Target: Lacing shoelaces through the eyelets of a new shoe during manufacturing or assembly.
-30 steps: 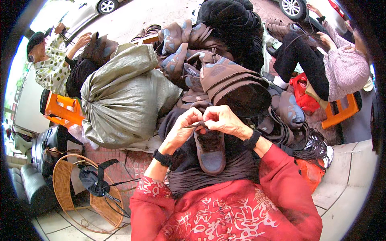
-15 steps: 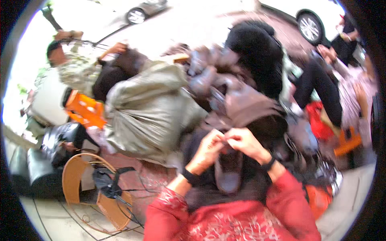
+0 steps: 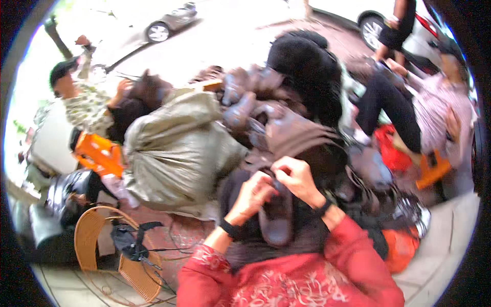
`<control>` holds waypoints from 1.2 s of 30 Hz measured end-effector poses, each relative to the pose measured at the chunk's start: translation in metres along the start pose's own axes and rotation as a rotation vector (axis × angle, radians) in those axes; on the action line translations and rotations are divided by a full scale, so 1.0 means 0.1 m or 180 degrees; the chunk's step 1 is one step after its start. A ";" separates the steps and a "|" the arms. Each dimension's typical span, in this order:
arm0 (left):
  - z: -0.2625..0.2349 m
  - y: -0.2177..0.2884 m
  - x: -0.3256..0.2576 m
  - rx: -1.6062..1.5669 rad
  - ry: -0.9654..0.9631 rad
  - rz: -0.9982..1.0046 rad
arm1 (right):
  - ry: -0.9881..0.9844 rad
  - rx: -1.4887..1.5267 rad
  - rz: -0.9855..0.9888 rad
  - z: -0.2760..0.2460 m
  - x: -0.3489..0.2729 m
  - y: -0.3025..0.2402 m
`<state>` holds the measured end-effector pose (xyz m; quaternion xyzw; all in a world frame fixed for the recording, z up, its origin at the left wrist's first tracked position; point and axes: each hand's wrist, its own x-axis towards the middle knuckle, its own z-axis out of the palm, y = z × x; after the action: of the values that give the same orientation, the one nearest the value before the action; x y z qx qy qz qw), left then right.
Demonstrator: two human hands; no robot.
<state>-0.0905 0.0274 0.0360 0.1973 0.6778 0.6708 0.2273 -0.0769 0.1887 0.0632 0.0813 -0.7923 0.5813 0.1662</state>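
Note:
A dark brown shoe [image 3: 276, 225], its near end paler and rounded, lies on my lap. Over its far end my left hand [image 3: 253, 194] is closed, fingertips pinched together. My right hand [image 3: 300, 180] is pinched closed right beside it, a little farther away. What lies between the fingertips is too small and blurred to name. Just beyond my hands spreads a heap of brown shoes and brown bags [image 3: 302, 128].
A large grey-green sack [image 3: 174, 153] stands left of my lap. A wicker chair [image 3: 92, 240] with a black pouch and cords sits at lower left. People sit on both sides, a person [image 3: 442, 107] on the right. Orange stools and parked cars are farther off.
The view has shifted, so the scene sits a little further left. My right hand has risen slightly above the left; both stay pinched over the shoe. A standing person shows more at upper right.

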 end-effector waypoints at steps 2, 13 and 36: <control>-0.03 -0.07 0.08 -0.0130 -0.0109 -0.0003 | -0.0055 -0.0115 0.0042 -0.09 0.07 -0.03; 0.02 0.07 0.16 -0.1014 -0.0162 0.0004 | -0.0207 0.0597 0.0814 -0.18 -0.02 0.13; -0.41 -0.03 0.03 0.2735 -0.0773 0.1103 | -0.2325 -0.1237 -0.0534 -0.46 -0.01 0.31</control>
<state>-0.1163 -0.0040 0.0332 0.4605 0.8194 0.3299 0.0875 -0.0786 0.2420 0.0476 0.3134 -0.8848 0.3385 -0.0665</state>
